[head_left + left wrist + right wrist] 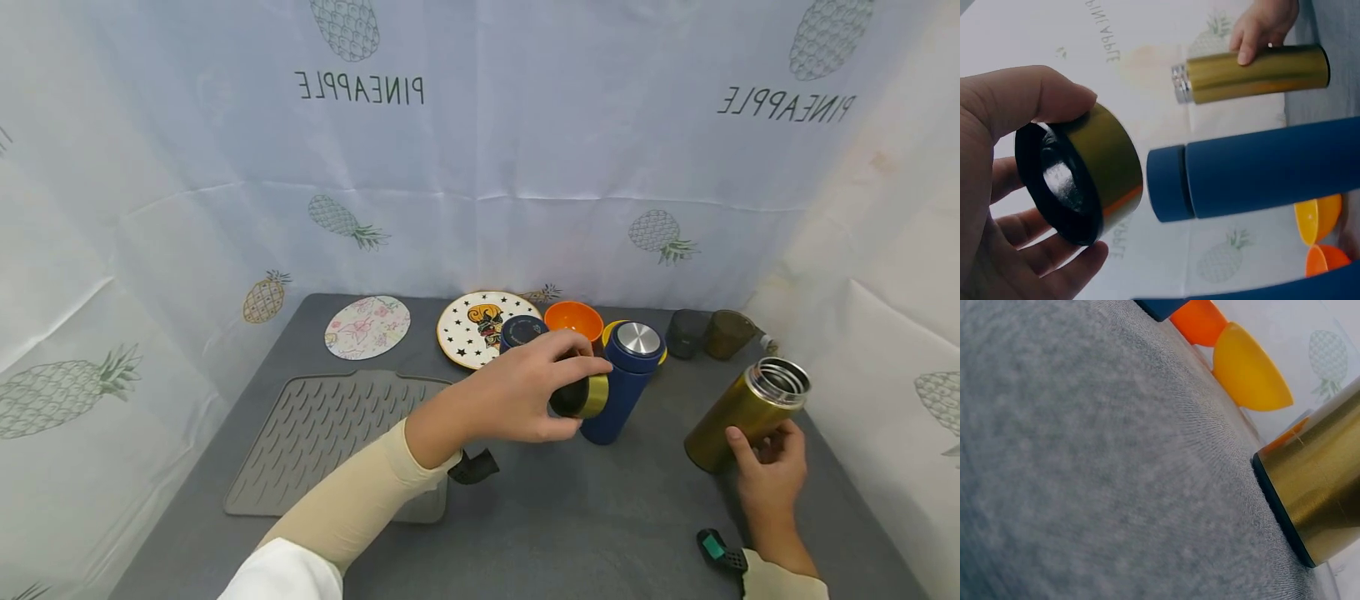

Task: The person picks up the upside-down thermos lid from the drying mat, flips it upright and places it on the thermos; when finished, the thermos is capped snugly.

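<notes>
My left hand (528, 392) holds a gold lid (597, 395) with a black inner rim above the table; in the left wrist view the lid (1113, 159) has its dark underside toward the palm, thumb on one side and fingers on the other. On the right, my right hand (772, 479) grips the side of a gold thermos bottle (731, 421). That bottle's steel mouth is uncovered, and its base (1291, 512) rests on the table in the right wrist view. Between the hands stands a blue thermos bottle (618, 400) with a steel-topped lid.
A second blue bottle (522, 330) is partly behind my left hand. Along the back lie a floral oval mat (367, 327), a starry plate (457, 325), an orange bowl (573, 317), a yellow bowl (1247, 369) and dark cups (686, 333). A grey drying mat (330, 450) covers the left.
</notes>
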`<action>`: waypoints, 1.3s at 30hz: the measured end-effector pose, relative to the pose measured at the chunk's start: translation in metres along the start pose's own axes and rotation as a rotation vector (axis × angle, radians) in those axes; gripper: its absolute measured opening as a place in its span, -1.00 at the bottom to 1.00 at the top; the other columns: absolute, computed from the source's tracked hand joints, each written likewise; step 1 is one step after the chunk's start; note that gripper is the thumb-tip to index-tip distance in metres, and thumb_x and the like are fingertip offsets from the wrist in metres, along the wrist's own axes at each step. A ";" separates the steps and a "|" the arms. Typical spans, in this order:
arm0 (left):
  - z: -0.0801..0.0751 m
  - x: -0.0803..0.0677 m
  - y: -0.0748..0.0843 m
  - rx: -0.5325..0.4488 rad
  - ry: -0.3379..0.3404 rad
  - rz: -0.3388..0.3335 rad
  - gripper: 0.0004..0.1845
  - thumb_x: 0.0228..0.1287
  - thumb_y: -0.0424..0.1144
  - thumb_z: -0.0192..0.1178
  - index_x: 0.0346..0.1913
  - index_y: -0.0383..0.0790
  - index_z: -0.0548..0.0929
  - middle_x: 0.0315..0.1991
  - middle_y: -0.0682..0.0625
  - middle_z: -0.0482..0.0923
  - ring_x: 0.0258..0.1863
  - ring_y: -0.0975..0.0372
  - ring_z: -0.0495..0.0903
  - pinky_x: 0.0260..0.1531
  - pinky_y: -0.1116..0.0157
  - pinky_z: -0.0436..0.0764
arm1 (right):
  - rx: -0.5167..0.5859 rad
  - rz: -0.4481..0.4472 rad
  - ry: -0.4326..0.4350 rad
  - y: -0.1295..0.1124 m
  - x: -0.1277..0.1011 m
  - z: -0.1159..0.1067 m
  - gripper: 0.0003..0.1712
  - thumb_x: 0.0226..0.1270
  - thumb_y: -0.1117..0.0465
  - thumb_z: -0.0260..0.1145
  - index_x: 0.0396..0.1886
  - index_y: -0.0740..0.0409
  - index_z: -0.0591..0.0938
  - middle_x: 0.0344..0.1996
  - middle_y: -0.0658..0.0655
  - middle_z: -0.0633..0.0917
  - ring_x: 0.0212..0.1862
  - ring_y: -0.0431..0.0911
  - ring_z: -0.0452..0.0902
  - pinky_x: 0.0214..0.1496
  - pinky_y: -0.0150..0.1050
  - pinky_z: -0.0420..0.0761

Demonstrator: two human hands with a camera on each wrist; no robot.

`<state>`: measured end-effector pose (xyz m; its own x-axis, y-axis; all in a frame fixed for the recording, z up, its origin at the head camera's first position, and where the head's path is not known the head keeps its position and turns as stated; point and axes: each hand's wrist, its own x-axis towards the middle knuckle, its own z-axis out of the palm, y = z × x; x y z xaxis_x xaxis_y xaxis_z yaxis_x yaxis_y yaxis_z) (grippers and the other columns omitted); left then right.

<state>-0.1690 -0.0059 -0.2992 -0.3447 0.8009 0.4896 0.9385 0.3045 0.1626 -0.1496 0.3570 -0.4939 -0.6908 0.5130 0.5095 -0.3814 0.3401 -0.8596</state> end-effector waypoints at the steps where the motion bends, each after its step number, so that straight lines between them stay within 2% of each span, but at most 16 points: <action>1: 0.001 0.002 0.000 -0.006 -0.013 0.002 -0.43 0.08 -0.13 0.31 0.22 -0.13 0.54 0.07 -0.01 0.39 -0.13 0.29 0.38 -0.16 0.46 0.39 | -0.003 -0.001 -0.001 0.000 0.000 0.000 -0.33 0.14 0.52 0.34 0.28 0.21 0.42 0.01 -0.06 0.52 0.00 -0.18 0.49 -0.02 -0.50 0.45; 6: 0.005 0.013 0.005 -0.021 -0.103 -0.037 -0.36 0.15 0.04 0.35 0.26 -0.16 0.50 0.14 0.00 0.38 -0.11 0.34 0.45 -0.08 0.52 0.41 | -0.025 0.007 -0.013 0.001 -0.002 0.001 -0.32 0.15 0.51 0.36 0.29 0.20 0.41 0.02 -0.08 0.50 0.01 -0.18 0.48 -0.02 -0.50 0.44; 10: 0.008 0.023 0.008 -0.040 -0.140 -0.060 -0.31 0.15 0.13 0.33 0.27 -0.17 0.48 0.16 0.03 0.36 -0.11 0.38 0.45 -0.07 0.57 0.39 | -0.035 0.014 -0.016 0.004 -0.002 0.002 -0.32 0.16 0.50 0.36 0.30 0.19 0.40 0.02 -0.09 0.50 0.01 -0.18 0.48 -0.02 -0.50 0.44; 16: 0.017 0.039 0.010 -0.133 -0.169 -0.050 -0.37 0.16 0.01 0.33 0.23 -0.18 0.43 0.13 0.05 0.33 -0.13 0.39 0.38 -0.12 0.62 0.35 | -0.015 0.006 -0.010 0.003 -0.002 0.001 -0.33 0.15 0.51 0.35 0.29 0.20 0.41 0.01 -0.08 0.51 0.01 -0.18 0.48 -0.02 -0.50 0.44; 22: 0.025 0.054 0.016 -0.171 -0.196 -0.030 -0.38 0.15 -0.02 0.34 0.22 -0.19 0.40 -0.06 0.11 0.40 -0.16 0.39 0.38 -0.16 0.62 0.35 | -0.020 0.003 -0.014 0.001 -0.003 -0.001 -0.33 0.16 0.51 0.34 0.30 0.22 0.40 0.03 -0.09 0.50 0.03 -0.17 0.48 0.01 -0.49 0.44; 25: 0.029 0.061 0.019 -0.164 -0.209 -0.014 -0.32 0.19 0.05 0.32 0.30 -0.16 0.39 0.06 0.13 0.45 -0.03 0.42 0.40 -0.02 0.62 0.30 | -0.026 0.003 -0.010 0.002 -0.003 -0.001 -0.32 0.15 0.50 0.35 0.30 0.21 0.41 0.02 -0.09 0.50 0.02 -0.18 0.48 0.00 -0.49 0.44; 29: 0.034 0.073 0.021 -0.119 -0.224 0.021 -0.25 0.21 0.16 0.27 0.39 -0.11 0.38 0.29 0.16 0.41 0.20 0.46 0.32 0.19 0.60 0.12 | -0.032 -0.007 -0.008 0.002 -0.002 -0.001 -0.32 0.14 0.49 0.37 0.29 0.20 0.42 0.01 -0.09 0.51 0.00 -0.19 0.48 -0.01 -0.49 0.43; 33: 0.038 0.084 0.024 -0.103 -0.235 0.047 -0.26 0.19 0.22 0.28 0.36 -0.06 0.44 0.26 0.21 0.45 0.18 0.48 0.34 0.18 0.60 0.12 | -0.039 -0.008 -0.011 0.002 -0.001 -0.001 -0.31 0.14 0.48 0.37 0.29 0.19 0.41 0.03 -0.10 0.49 0.02 -0.19 0.48 0.00 -0.50 0.43; 39: 0.045 0.099 0.032 -0.143 -0.283 0.009 -0.22 0.13 0.27 0.31 0.37 -0.01 0.43 0.28 0.25 0.41 0.05 0.53 0.41 0.03 0.63 0.27 | -0.047 -0.027 -0.016 0.005 0.000 -0.002 -0.35 0.19 0.49 0.32 0.30 0.22 0.39 0.02 -0.14 0.47 0.01 -0.21 0.44 -0.03 -0.50 0.40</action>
<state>-0.1740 0.1066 -0.2836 -0.3088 0.9212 0.2368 0.9279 0.2370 0.2879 -0.1504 0.3597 -0.4977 -0.6907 0.4905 0.5314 -0.3709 0.3906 -0.8425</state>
